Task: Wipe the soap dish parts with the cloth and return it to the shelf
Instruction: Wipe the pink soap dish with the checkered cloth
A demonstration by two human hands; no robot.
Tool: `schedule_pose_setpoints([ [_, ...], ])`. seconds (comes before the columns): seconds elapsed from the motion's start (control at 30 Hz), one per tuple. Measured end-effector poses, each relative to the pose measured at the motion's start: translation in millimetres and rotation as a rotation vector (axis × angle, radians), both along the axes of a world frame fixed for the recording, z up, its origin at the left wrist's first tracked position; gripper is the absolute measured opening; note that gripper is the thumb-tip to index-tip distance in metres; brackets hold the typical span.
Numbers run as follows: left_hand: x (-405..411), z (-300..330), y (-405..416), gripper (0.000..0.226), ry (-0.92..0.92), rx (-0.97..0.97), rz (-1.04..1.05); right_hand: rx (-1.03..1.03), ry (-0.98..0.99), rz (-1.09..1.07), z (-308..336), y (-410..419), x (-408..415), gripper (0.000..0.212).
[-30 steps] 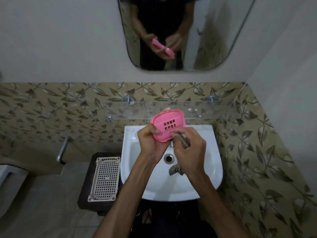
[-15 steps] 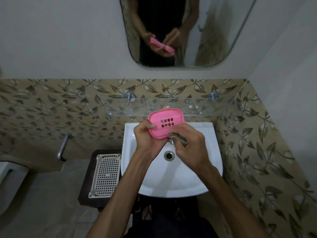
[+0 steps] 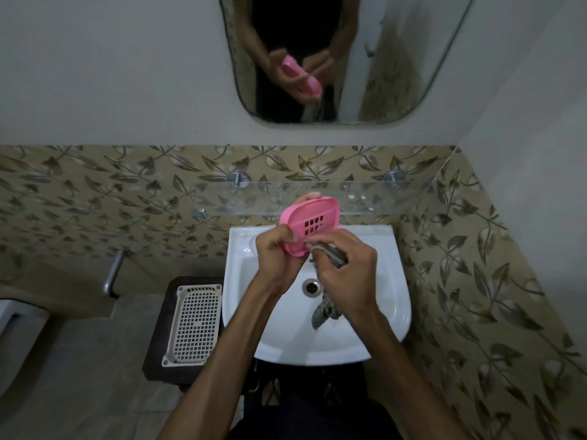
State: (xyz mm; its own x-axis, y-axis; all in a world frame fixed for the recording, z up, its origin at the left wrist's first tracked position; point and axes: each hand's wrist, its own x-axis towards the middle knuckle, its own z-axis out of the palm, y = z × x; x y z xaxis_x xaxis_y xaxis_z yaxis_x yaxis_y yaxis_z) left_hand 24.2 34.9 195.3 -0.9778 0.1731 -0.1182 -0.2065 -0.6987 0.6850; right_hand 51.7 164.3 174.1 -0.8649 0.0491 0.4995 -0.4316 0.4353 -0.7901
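A pink soap dish part [image 3: 309,222] with a block of square drain holes is tilted toward me above the white basin [image 3: 390,300]. My left hand [image 3: 276,258] grips it by its left and lower edge, thumb on the face. My right hand [image 3: 346,274] is closed on a grey patterned cloth [image 3: 330,252] and presses it against the dish's lower right edge. The cloth's loose end [image 3: 322,312] hangs below my palm over the bowl. The glass shelf [image 3: 365,198] runs along the wall just behind the dish.
A cream perforated tray [image 3: 193,325] lies on a dark stool [image 3: 158,350] left of the basin. The drain [image 3: 311,285] sits mid-bowl. A mirror [image 3: 333,58] hangs above and reflects my hands. A metal pipe [image 3: 112,273] sticks out of the left wall. Leaf-patterned tiles close in on the right.
The dish stays in my left hand at about the same tilt. My right hand has shifted the cloth slightly along the dish's lower edge, and the cloth's tail hangs down again.
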Motion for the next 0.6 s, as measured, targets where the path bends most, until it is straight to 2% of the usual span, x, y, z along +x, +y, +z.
schedule_pose_setpoints([
  [0.07, -0.9, -0.6, 0.0, 0.089, 0.0, 0.009, -0.025, 0.051, 0.047, 0.072, 1.9, -5.6, 3.4, 0.036],
  [0.17, -1.0, -1.7, 0.8, 0.083, -0.007, 0.049, -0.023, -0.007, 0.008, -0.048, 1.4, -3.2, -1.2, 0.031],
  [0.27, -1.6, -2.9, 0.1, 0.089, -0.005, 0.067, -0.021, 0.064, 0.052, 0.071, 1.0, -6.6, 1.7, 0.034],
  [0.4, -1.7, -7.8, 3.2, 0.088, -0.013, 0.098, -0.027, -0.107, -0.07, -0.03, 2.1, -13.3, 5.4, 0.027],
  [0.5, -0.5, -9.0, 5.1, 0.092, -0.024, 0.055, -0.021, -0.042, -0.074, 0.077, -0.9, -14.8, 12.3, 0.029],
  [0.6, 3.3, -11.7, 7.0, 0.085, -0.035, 0.064, -0.013, -0.055, -0.063, 0.084, -3.2, -10.3, 14.9, 0.019],
])
